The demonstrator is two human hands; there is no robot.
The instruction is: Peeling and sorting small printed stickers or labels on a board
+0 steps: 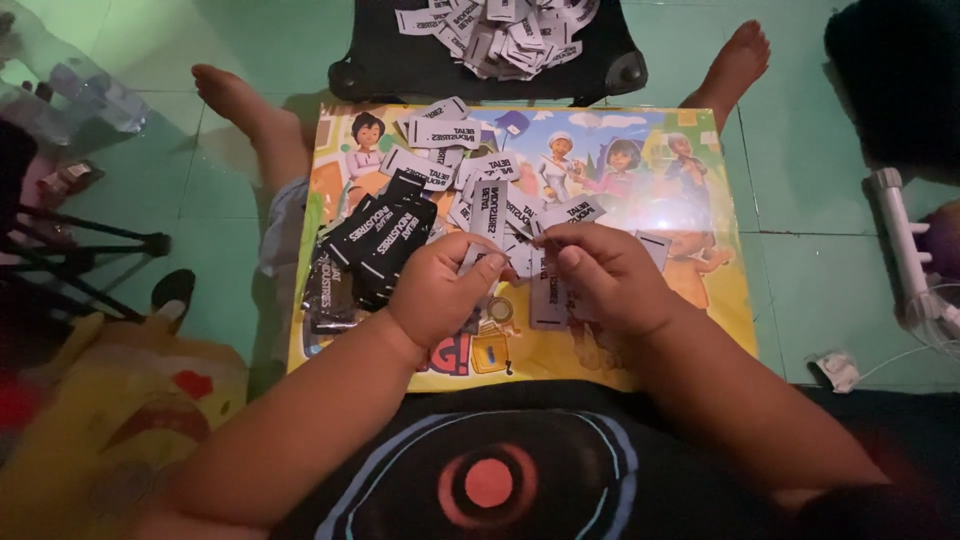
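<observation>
Grey label [490, 235] upright, long axis away from body, in left hand [440, 290] and right hand [605, 275] grip.

Board [690, 300]: yellow border, bright cartoon figures on pale blue sky. On it, left part: stack of black labels [385, 240] with white lettering. Centre of board: loose grey labels [480, 180] with black lettering. Beyond board's far edge: black tray [400, 70] heaped with more grey ones. Floor [820, 150] around board: green tiles. Near board's near edge: black shirt [500, 480], blue rings, red dot
</observation>
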